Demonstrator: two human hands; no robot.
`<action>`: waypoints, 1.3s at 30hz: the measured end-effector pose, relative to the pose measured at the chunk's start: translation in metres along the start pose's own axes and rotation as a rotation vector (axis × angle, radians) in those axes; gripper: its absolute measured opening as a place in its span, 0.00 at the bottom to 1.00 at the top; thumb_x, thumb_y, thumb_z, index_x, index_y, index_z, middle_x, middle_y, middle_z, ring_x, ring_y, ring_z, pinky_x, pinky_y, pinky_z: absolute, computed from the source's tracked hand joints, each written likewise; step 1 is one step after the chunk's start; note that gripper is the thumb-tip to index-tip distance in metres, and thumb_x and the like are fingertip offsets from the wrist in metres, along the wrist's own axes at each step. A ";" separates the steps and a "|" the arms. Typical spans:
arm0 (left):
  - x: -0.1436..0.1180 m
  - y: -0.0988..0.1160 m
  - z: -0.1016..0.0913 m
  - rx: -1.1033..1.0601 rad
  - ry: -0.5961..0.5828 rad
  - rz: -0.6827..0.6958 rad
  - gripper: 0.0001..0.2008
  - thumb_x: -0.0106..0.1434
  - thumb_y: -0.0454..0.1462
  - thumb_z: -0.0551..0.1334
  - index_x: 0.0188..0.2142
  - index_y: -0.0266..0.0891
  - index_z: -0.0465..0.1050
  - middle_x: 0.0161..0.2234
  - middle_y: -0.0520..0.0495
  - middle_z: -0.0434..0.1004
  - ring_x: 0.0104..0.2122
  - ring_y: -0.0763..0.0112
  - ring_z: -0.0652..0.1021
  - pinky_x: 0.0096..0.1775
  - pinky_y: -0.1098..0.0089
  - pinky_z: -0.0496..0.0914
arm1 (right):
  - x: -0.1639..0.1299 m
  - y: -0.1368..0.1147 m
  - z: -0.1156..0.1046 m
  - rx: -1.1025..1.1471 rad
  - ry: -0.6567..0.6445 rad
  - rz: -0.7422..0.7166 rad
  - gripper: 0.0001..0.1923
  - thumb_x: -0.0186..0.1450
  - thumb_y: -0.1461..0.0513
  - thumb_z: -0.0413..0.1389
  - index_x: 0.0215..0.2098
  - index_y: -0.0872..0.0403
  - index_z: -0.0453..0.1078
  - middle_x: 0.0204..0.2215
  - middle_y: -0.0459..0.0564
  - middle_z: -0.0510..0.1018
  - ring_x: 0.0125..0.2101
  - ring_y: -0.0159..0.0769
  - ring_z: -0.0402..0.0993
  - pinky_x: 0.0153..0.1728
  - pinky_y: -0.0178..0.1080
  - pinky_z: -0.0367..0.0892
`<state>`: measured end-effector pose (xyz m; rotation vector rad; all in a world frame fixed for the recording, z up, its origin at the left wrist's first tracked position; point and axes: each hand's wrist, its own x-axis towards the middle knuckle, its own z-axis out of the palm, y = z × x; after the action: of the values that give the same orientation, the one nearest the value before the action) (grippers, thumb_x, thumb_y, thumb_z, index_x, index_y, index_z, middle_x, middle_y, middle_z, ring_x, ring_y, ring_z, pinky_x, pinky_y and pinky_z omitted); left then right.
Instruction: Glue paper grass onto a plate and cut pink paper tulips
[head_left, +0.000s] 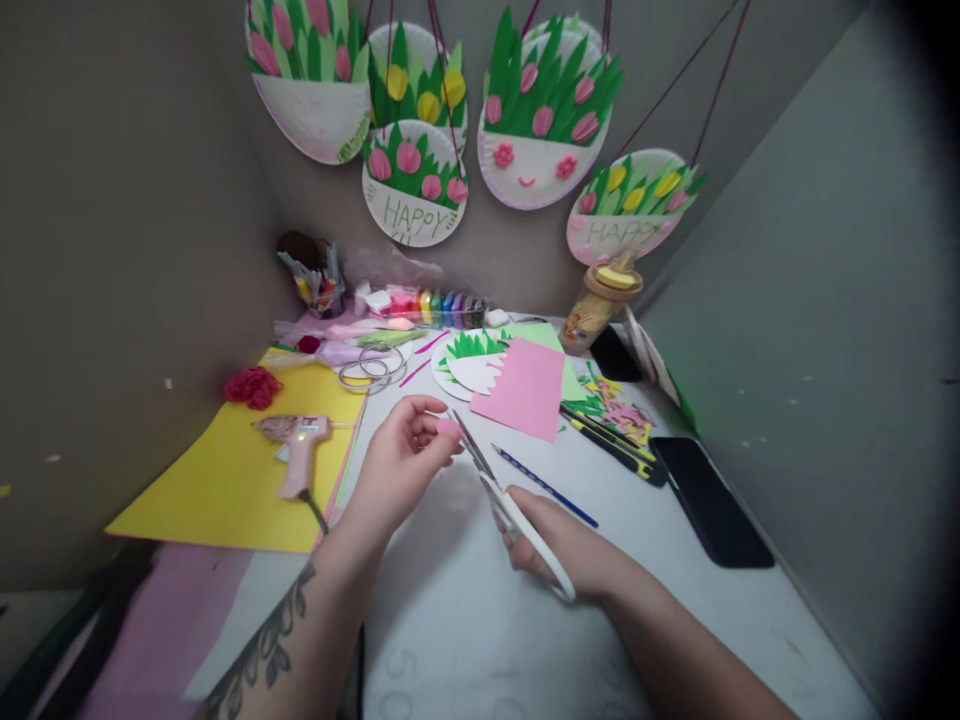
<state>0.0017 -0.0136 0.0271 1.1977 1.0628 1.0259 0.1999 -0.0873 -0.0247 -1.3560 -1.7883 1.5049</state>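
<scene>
Head view: left hand (401,465) raised just above the white surface (465,620), its fingers (427,408) pinching a small pink paper piece (448,427) at the fingertips. Right hand (559,550) grips white-handled scissors (510,500), fingers closed through the handle loops; blades point up and left, tips touching the pink piece, and how far the blades are parted cannot be told. Blue pencil (546,487) lies on the surface just beyond the scissors. Behind it, a pink sheet (525,390) overlaps a paper plate (469,370) with green paper grass. Left of the hands, a hot glue gun (296,450) rests on a yellow sheet (217,490); a red crochet-like clump (253,386) sits near that sheet's far corner. Black phone (709,500) lies flat to the right. Row of coloured clay (431,305) stands at the back. On the wall hang decorated plates (412,180) with paper tulips.
</scene>
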 end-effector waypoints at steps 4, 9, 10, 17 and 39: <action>0.000 -0.003 0.004 -0.047 0.049 -0.017 0.22 0.53 0.41 0.68 0.43 0.41 0.59 0.25 0.57 0.73 0.27 0.73 0.77 0.27 0.76 0.69 | 0.000 0.002 0.002 0.001 0.023 -0.006 0.07 0.56 0.66 0.51 0.33 0.53 0.60 0.29 0.45 0.67 0.27 0.31 0.61 0.30 0.34 0.61; 0.000 -0.005 0.006 0.038 0.011 -0.021 0.15 0.55 0.42 0.67 0.35 0.38 0.64 0.25 0.54 0.73 0.27 0.74 0.75 0.27 0.75 0.68 | 0.002 0.002 0.002 0.003 0.053 -0.001 0.07 0.55 0.66 0.52 0.32 0.53 0.60 0.28 0.44 0.67 0.27 0.31 0.61 0.31 0.34 0.61; -0.001 -0.005 0.006 0.052 0.005 -0.018 0.14 0.55 0.42 0.67 0.33 0.38 0.65 0.25 0.53 0.73 0.27 0.74 0.75 0.27 0.76 0.68 | 0.002 0.003 0.002 0.009 0.057 -0.002 0.06 0.55 0.66 0.52 0.32 0.53 0.60 0.28 0.44 0.67 0.27 0.31 0.61 0.31 0.34 0.61; 0.000 -0.009 0.005 -0.022 -0.020 -0.036 0.11 0.54 0.42 0.67 0.29 0.37 0.69 0.25 0.52 0.73 0.28 0.75 0.73 0.28 0.77 0.67 | 0.004 0.010 0.004 0.077 0.090 0.002 0.06 0.57 0.63 0.53 0.33 0.53 0.61 0.27 0.44 0.67 0.26 0.31 0.61 0.28 0.34 0.61; 0.000 -0.013 0.008 -0.093 -0.027 -0.102 0.13 0.56 0.45 0.66 0.28 0.38 0.70 0.25 0.52 0.74 0.27 0.75 0.73 0.26 0.77 0.65 | 0.005 0.006 0.011 0.123 0.062 -0.001 0.09 0.59 0.60 0.55 0.35 0.54 0.61 0.27 0.44 0.67 0.26 0.30 0.61 0.28 0.34 0.61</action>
<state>0.0106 -0.0163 0.0151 1.0688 1.0336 0.9667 0.1915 -0.0887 -0.0352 -1.3267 -1.6310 1.5280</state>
